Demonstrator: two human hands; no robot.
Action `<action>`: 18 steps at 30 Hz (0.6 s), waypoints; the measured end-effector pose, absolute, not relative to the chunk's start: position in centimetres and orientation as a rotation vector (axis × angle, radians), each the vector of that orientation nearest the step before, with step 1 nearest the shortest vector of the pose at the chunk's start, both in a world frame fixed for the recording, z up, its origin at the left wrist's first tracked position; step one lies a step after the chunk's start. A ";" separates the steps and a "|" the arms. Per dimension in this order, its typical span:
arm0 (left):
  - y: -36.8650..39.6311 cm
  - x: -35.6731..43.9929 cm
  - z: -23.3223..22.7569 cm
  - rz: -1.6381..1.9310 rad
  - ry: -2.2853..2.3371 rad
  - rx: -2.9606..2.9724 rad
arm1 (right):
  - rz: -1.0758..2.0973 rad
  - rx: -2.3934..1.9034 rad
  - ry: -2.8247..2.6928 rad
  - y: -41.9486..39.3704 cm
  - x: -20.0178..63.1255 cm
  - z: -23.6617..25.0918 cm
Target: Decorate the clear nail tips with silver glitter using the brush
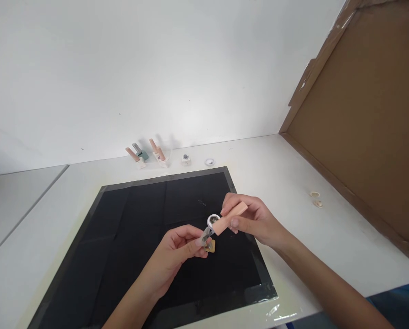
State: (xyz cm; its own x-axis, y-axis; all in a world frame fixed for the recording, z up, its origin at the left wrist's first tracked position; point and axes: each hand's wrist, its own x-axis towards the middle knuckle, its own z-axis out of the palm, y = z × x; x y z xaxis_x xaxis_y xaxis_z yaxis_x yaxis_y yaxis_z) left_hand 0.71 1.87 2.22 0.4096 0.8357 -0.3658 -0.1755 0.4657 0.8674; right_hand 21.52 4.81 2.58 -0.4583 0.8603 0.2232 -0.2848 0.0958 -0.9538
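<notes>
My right hand (257,219) grips the peach-coloured cap of a nail polish brush (230,218) and tilts it down to the left. Its lower end meets a small pale, translucent piece (204,237) pinched in my left hand (175,251); its exact kind is too small to make out. Right behind the meeting point is a small white round dish (213,221) with something dark inside. A small yellowish block (211,246) shows just beyond my left fingertips, partly covered by them. Both hands are over the black mat (136,228).
Several nail polish bottles (161,157) with slanted caps stand along the wall. Beside them are a small clear jar (186,160) and a white ring-shaped lid (209,162). Two beige round pieces (315,194) lie at right, near a large cardboard box (355,137).
</notes>
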 end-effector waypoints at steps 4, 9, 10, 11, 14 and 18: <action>1.8 0.7 2.3 0.742 0.929 0.861 | 1.464 -0.621 -1.575 4.7 21.6 2.7; 1.7 0.7 2.2 0.737 0.905 0.862 | 1.409 -0.640 -1.609 4.7 21.6 2.9; 1.8 0.7 2.2 0.735 0.902 0.861 | 1.404 -0.649 -1.601 4.7 21.6 2.9; 1.8 0.7 2.2 0.733 0.899 0.860 | 1.397 -0.660 -1.591 4.7 21.6 2.9; 1.8 0.6 2.1 0.726 0.899 0.864 | 1.360 -0.698 -1.576 4.9 21.7 2.9; 1.9 0.6 2.1 0.721 0.899 0.865 | 1.332 -0.684 -1.546 4.9 21.9 2.9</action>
